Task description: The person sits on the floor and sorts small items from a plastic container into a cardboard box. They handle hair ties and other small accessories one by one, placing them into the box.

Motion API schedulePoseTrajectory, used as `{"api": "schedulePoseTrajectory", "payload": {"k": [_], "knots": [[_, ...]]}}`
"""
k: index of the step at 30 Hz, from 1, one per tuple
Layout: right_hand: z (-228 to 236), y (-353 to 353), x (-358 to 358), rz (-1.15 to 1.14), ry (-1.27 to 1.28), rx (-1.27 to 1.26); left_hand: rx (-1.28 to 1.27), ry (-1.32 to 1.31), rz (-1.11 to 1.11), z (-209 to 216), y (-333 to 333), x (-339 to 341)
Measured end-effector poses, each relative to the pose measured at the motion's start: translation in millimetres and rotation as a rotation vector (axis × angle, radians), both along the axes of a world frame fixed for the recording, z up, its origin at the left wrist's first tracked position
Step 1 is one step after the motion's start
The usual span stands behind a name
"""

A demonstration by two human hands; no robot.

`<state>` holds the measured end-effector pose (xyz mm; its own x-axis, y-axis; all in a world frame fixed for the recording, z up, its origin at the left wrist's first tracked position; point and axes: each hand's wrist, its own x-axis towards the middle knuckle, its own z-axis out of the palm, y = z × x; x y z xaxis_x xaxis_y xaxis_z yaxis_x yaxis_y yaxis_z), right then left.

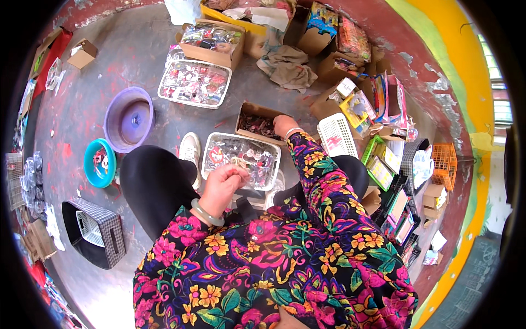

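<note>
My left hand [223, 185], with a pale bangle at its wrist, is closed in a pinch above the near edge of a white plastic basket [207, 159]. A small pale thing at its fingertips is too small to name. Small clear packets [257, 156] with red, black and white contents fill that basket. At the right end of an open cardboard box [255, 137], my right hand [285, 126] reaches in with curled fingers; what they hold is hidden. Many small dark brown pieces [256, 124] lie in the box.
Beyond stands another white basket [226, 98] of packets, beside a brown cloth [286, 67]. To the left are a purple tub [112, 123], a teal basin [87, 164] and a checked fabric bin [112, 236]. On the right are a white basket [329, 129] and an orange crate [445, 164].
</note>
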<state>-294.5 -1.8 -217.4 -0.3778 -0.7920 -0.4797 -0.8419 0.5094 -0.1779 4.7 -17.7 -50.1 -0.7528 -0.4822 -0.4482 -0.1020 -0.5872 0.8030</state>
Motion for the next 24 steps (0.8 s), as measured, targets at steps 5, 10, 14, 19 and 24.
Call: {"api": "schedulePoseTrajectory", "payload": {"k": [5, 10, 14, 19, 24], "knots": [[-37, -7, 2, -0.107, -0.041, 0.117, -0.035, -0.068, -0.007, 1, -4, -1], [-73, -12, -4, -0.058, -0.062, 0.257, -0.006, -0.109, 0.006, -3, -6, 4], [-92, -10, -5, -0.118, 0.024, 0.222, 0.024, -0.135, 0.017, -1, -7, 0], [-59, -13, 2, -0.095, 0.073, 0.175, 0.0, -0.128, -0.005, 0, -4, 2], [-2, -25, 4, -0.119, 0.099, 0.028, 0.007, -0.077, -0.032, -2, -5, -2]]}}
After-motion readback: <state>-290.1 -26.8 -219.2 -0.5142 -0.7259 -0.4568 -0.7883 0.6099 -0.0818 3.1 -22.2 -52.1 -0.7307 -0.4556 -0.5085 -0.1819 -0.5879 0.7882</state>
